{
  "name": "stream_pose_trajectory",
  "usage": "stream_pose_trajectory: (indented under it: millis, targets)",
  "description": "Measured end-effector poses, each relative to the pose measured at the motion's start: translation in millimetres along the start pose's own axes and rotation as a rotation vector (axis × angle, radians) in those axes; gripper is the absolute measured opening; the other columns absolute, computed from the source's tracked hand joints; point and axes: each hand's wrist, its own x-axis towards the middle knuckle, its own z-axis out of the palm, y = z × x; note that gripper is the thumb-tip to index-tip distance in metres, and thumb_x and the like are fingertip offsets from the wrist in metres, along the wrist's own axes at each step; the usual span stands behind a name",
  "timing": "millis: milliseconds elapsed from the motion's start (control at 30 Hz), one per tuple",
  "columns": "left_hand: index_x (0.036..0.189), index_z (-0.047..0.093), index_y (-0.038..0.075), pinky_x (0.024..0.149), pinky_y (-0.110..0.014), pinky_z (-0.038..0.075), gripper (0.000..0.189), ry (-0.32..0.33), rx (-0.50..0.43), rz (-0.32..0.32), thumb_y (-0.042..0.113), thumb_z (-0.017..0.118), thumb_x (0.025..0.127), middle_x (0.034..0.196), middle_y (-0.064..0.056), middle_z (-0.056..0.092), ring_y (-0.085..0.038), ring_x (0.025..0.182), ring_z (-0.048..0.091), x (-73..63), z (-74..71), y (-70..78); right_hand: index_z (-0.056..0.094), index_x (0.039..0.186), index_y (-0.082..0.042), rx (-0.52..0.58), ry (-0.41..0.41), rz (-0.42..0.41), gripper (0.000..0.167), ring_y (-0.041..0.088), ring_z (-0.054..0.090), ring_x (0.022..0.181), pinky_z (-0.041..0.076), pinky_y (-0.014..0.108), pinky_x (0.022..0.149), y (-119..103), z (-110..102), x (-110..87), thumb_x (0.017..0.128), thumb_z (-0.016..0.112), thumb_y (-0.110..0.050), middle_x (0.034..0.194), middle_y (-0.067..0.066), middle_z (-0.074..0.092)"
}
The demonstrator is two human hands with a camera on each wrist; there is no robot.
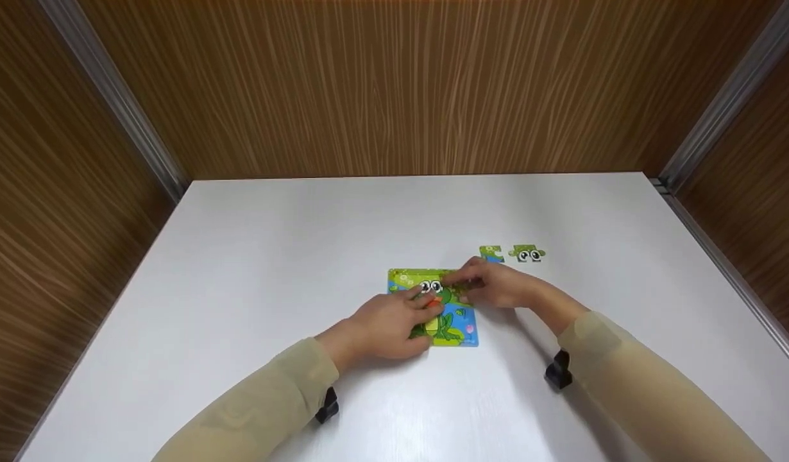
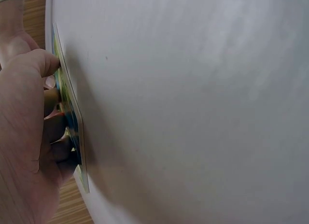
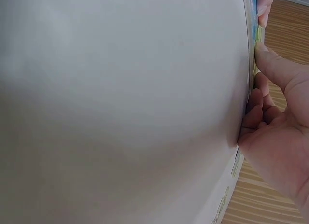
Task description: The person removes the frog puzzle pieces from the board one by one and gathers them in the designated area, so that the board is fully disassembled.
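Note:
A square frog jigsaw puzzle [image 1: 462, 332] in green and blue lies flat on the white table. My left hand [image 1: 388, 324] rests on its left and middle part, fingers spread over the frog below its eyes, thumb at the near edge. At the puzzle's upper right is my right hand [image 1: 500, 285]. Its index finger and thumb hold a green puzzle piece [image 1: 458, 291] there between them, and its other fingers are bent near the table. The right wrist view shows that thumb [image 3: 275, 64] on the puzzle's edge. The hands cover parts of the picture.
Behind the right hand lie two loose puzzle pieces: a green and blue one [image 1: 491, 253] and one with cartoon eyes [image 1: 528, 254]. Wood-patterned panels [image 1: 394, 90] stand behind and beside the white table [image 1: 292, 244].

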Motion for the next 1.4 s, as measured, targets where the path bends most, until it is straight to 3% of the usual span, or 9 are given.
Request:
stream_pose_trajectory:
  millis: [433,900,1400]
  targets:
    - [0.164,0.044,0.023,0.117,-0.048,0.043,0.064,-0.002,-0.002,-0.006,0.045,0.044,0.104,0.168,-0.004,0.037,-0.031,0.157,0.032,1.5,0.1,-0.6,0.071,0.143,-0.021,-0.021,-0.011,-0.024,0.043,0.026,0.052,0.12,0.043,0.049,0.109,-0.1,-1.6,0.3,0.102,0.069,-0.008,0.13,0.006,0.06]
    - [0.163,0.044,0.023,0.117,-0.049,0.043,0.063,-0.001,-0.009,-0.007,0.045,0.043,0.104,0.168,-0.004,0.037,-0.032,0.157,0.033,1.1,1.3,-0.5,0.072,0.142,-0.026,-0.032,-0.026,0.016,0.043,0.026,0.051,0.12,0.042,0.049,0.11,-3.7,-1.5,0.6,0.102,0.071,-0.01,0.129,0.004,0.059]
    - [0.163,0.046,0.022,0.117,-0.047,0.044,0.063,-0.006,-0.007,-0.012,0.044,0.044,0.104,0.168,-0.005,0.038,-0.032,0.156,0.034,1.3,-0.6,0.2,0.074,0.138,-0.021,-0.035,-0.027,-0.003,0.04,0.026,0.051,0.113,0.044,0.045,0.099,-5.2,-2.7,2.7,0.101,0.071,-0.008,0.125,0.007,0.06]
